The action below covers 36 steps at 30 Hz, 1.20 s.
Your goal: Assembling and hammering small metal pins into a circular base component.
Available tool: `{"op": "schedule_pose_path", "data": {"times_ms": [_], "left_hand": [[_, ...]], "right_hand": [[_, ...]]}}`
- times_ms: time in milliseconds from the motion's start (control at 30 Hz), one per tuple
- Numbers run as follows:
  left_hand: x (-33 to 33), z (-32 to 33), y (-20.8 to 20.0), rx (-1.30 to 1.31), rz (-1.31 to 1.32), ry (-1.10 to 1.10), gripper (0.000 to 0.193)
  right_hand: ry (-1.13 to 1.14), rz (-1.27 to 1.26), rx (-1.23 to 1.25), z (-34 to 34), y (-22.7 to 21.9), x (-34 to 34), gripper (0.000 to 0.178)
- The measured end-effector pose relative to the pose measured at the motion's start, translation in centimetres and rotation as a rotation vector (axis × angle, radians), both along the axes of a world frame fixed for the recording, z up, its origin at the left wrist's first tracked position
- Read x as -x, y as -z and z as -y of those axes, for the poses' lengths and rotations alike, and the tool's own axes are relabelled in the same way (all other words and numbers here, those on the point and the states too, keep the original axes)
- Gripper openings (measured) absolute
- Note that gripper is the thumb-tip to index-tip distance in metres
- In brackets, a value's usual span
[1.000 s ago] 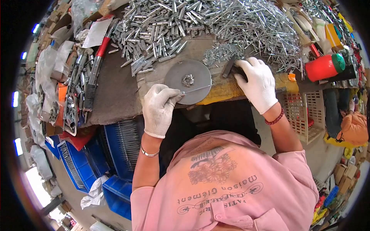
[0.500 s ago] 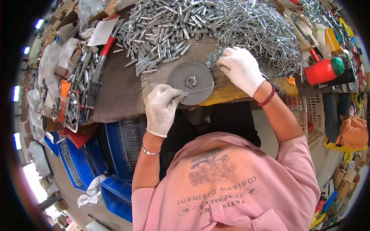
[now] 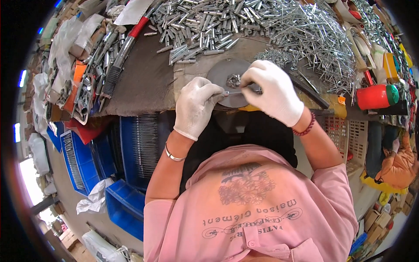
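Note:
Both my hands wear white knit gloves. Between thumb and fingers, my left hand [image 3: 197,105] pinches a thin metal rod [image 3: 235,92] near its left end. The fingers of my right hand [image 3: 274,94] are closed at the rod's other end; whether a small part is also between them is hidden. Under the rod lies a round grey disc [image 3: 218,78] at the table's near edge. A small cluster of shiny metal pieces [image 3: 233,81] sits on the disc, close to my right fingertips.
Beyond the disc spread a heap of short metal tubes [image 3: 205,28] and a heap of thin rods [image 3: 321,41]. Small parts [image 3: 273,56] lie near the disc. Tools [image 3: 115,65] are at left, a red jar [image 3: 374,97] at right. Blue bins [image 3: 126,205] stand below. Another person [image 3: 395,166] is at far right.
My right hand has come from the small parts beyond the disc toward me, to the rod's free end. My left hand still holds the rod. The view has shifted slightly.

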<state>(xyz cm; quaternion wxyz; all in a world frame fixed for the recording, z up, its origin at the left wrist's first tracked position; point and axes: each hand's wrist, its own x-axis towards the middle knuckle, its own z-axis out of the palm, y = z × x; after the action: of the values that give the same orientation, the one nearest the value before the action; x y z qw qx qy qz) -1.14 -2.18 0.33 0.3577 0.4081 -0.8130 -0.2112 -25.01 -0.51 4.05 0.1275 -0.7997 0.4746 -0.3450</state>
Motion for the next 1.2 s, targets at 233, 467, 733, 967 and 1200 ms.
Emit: {"op": "schedule_pose_path", "data": {"times_ms": [233, 467, 733, 967, 1200], "left_hand": [[0.1, -0.3, 0.4, -0.028, -0.068, -0.036, 0.019], [-0.1, -0.2, 1.2, -0.050, -0.100, -0.027, 0.018], [-0.1, -0.3, 1.0, -0.038, -0.068, -0.039, 0.016], [0.2, 0.1, 0.7, -0.086, -0.083, 0.004, 0.013], [0.1, -0.2, -0.9, -0.074, -0.117, 0.017, 0.015]], "right_hand": [[-0.050, 0.038, 0.003, 0.0, 1.6, -2.7, 0.014], [-0.020, -0.004, -0.029, 0.0, 1.4, -3.0, 0.012], [0.003, 0.032, -0.033, -0.1, 1.9, -3.1, 0.012], [-0.006, -0.208, 0.037, -1.2, 0.0, -1.8, 0.015], [0.549, -0.562, -0.058, -4.2, 0.1, 7.0, 0.029]]}}
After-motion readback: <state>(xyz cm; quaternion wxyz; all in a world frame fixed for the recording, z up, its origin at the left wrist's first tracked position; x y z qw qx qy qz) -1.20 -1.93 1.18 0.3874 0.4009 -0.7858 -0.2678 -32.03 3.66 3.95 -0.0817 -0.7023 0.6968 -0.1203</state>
